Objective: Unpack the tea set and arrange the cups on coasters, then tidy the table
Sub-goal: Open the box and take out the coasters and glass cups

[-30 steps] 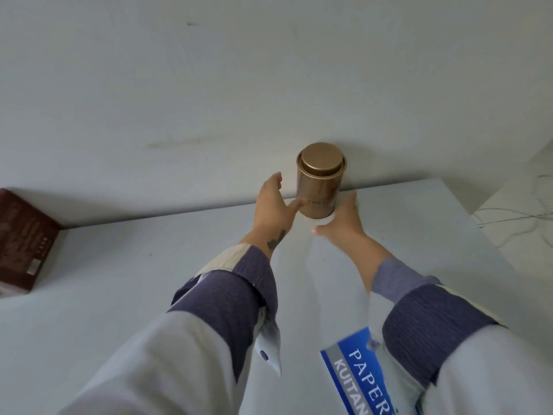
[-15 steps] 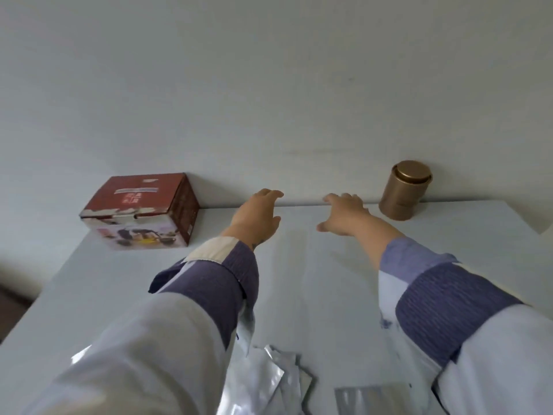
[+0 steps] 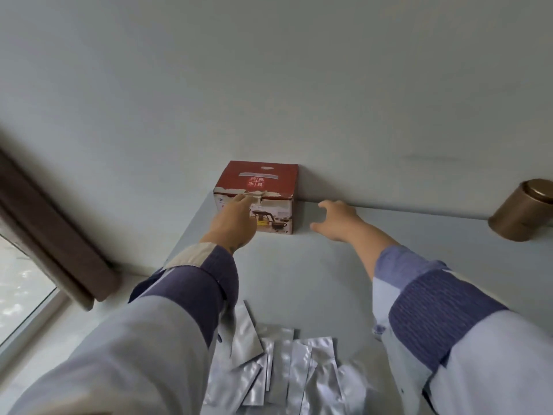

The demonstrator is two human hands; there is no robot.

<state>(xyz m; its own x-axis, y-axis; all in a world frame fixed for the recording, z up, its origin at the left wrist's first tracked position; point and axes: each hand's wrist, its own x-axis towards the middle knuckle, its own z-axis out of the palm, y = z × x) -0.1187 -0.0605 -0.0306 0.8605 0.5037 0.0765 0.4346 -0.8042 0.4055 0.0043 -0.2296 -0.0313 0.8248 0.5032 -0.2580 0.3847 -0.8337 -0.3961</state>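
A red and white tea set box (image 3: 269, 187) stands at the table's far left corner, against the wall, with a picture of a teapot on its front. My left hand (image 3: 235, 221) reaches out in front of the box's front face with its fingers straight, at or just short of the top edge. My right hand (image 3: 338, 215) hovers just right of the box, fingers spread and loosely bent, holding nothing. A bronze tea canister (image 3: 522, 209) with a lid stands at the far right by the wall.
Several silver foil sachets (image 3: 287, 363) lie in a loose pile on the white table (image 3: 314, 271) near me, between my sleeves. A window with a dark frame (image 3: 45, 235) runs along the left. The wall closes off the table's far side.
My hands let go of the bronze canister, left it by the wall, and swung left across the table to the red box. My view turned left with them.
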